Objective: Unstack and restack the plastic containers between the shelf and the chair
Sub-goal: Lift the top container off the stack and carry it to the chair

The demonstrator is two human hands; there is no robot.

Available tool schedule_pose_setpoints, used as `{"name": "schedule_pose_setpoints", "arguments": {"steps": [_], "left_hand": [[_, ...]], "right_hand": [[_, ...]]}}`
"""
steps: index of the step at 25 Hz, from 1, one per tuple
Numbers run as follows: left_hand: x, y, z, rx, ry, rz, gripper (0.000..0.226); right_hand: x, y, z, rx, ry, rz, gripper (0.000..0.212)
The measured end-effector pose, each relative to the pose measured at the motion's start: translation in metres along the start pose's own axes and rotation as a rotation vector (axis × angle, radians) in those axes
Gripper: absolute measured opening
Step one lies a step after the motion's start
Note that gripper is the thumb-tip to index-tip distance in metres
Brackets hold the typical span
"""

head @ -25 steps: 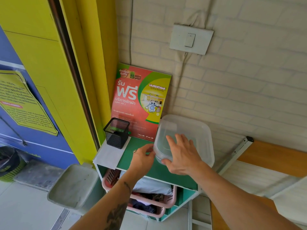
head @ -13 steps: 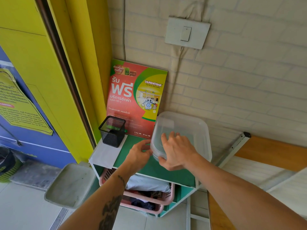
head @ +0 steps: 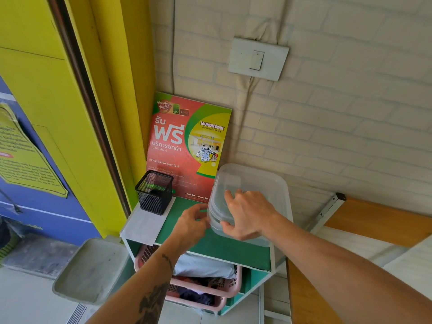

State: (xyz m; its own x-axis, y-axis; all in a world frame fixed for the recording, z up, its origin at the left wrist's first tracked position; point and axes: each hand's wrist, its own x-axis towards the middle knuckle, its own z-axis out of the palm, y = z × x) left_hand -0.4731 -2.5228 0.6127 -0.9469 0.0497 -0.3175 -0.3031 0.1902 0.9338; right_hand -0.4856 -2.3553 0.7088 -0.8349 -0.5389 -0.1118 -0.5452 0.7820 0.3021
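Note:
A stack of clear plastic containers (head: pixel 261 181) sits on the right part of the green shelf top (head: pixel 210 249), against the brick wall. My right hand (head: pixel 247 213) lies over the stack's near left corner, fingers curled inside the top container's rim and thumb under its edge. My left hand (head: pixel 191 223) touches the stack's left side lower down, fingertips pinched at the edge of a lower container. The wooden chair (head: pixel 378 220) stands to the right of the shelf, partly cut off by the frame.
A black mesh pen holder (head: pixel 154 192) stands on white paper at the shelf's left. A red and green poster (head: pixel 184 146) leans on the wall behind. A pink basket (head: pixel 224 293) of clothes fills the shelf below. A grey tray (head: pixel 91 270) lies at the lower left.
My right hand has slid from flat on top of the stack to hooking its fingers over the top container's rim. My left hand has moved in against the stack's left edge.

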Motion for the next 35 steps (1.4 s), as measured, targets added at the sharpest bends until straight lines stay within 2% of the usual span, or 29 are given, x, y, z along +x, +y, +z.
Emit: {"name": "schedule_pose_setpoints", "arguments": {"steps": [7,11,16,20,23,26,31,35], "left_hand": [[-0.003,0.004,0.002,0.032,0.007,-0.014,0.025],[-0.004,0.007,0.0,0.047,0.003,-0.001,0.028],[0.0,0.013,-0.001,0.08,0.172,0.076,0.035],[0.0,0.038,0.007,0.14,0.234,0.198,0.032],[0.002,0.051,0.019,0.337,0.195,0.329,0.038],[0.003,0.053,0.032,0.509,0.162,0.328,0.053],[0.003,0.052,0.044,0.531,0.122,0.289,0.062],[-0.001,0.054,0.048,0.536,0.159,0.287,0.061]], "right_hand": [[-0.004,0.012,-0.006,0.071,0.067,0.019,0.069],[-0.009,0.007,0.003,0.097,0.056,0.064,0.077],[-0.018,-0.002,0.016,0.254,0.064,0.123,0.079],[-0.032,0.027,0.022,0.515,0.202,0.342,0.071],[-0.047,0.053,0.042,0.617,0.179,0.587,0.071],[-0.058,0.06,0.063,0.788,0.125,0.781,0.071],[-0.06,0.043,0.074,1.03,0.136,0.816,0.072],[-0.057,0.033,0.07,1.057,0.223,0.838,0.069]]}}
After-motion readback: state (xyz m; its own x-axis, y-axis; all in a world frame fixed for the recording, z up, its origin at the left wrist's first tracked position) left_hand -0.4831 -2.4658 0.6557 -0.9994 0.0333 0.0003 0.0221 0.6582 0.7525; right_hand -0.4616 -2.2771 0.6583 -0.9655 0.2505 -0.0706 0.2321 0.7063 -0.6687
